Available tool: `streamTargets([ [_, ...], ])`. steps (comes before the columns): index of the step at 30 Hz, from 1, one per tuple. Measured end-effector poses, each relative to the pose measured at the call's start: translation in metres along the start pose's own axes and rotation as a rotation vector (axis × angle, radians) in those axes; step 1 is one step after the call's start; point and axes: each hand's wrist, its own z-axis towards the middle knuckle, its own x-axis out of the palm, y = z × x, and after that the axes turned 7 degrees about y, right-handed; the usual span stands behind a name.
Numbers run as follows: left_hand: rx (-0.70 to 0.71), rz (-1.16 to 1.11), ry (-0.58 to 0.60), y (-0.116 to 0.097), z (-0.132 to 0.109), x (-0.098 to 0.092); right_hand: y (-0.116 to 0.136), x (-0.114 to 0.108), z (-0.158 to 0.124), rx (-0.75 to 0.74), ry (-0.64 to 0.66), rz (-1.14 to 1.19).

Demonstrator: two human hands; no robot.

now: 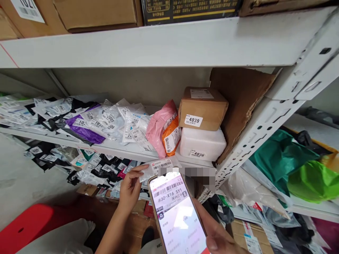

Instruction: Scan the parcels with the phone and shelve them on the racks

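Note:
My left hand (131, 183) pinches the left edge of a small clear plastic parcel (161, 164) with a white barcode label facing up. A smartphone (176, 215) is gripped by my right hand (212, 225), its thumb along the lower right side. The phone lies over the near part of the parcel and hides some of it. On its lit screen are a barcode and the text "830-X16 SY1". Right behind the parcel, a pink bag (160, 130) and an orange packet (171, 137) lean together on the shelf.
A brown box (202, 107) labelled 4039 sits on a white foam-wrapped parcel (202, 144) labelled 4038. Bagged parcels (106, 118) line the white shelf (111, 148) leftward. A perforated post (254, 144) stands at right, green bags (283, 158) beyond it. A red stool (34, 225) is lower left.

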Motion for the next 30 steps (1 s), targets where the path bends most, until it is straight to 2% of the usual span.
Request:
streamTargets([
  [9, -0.041, -0.028, -0.016, 0.006, -0.001, 0.0, 0.011, 0.012, 0.001, -0.064, 0.088, -0.02],
  [18, 0.026, -0.05, 0.019, 0.014, -0.003, -0.001, 0.008, 0.013, 0.002, -0.095, 0.094, -0.032],
  [24, 0.012, -0.047, 0.022, 0.013, -0.004, -0.002, 0.013, 0.02, 0.002, -0.069, 0.054, -0.031],
  [30, 0.01, -0.038, 0.013, 0.011, -0.004, -0.001, 0.01, 0.015, 0.001, -0.014, 0.055, -0.018],
])
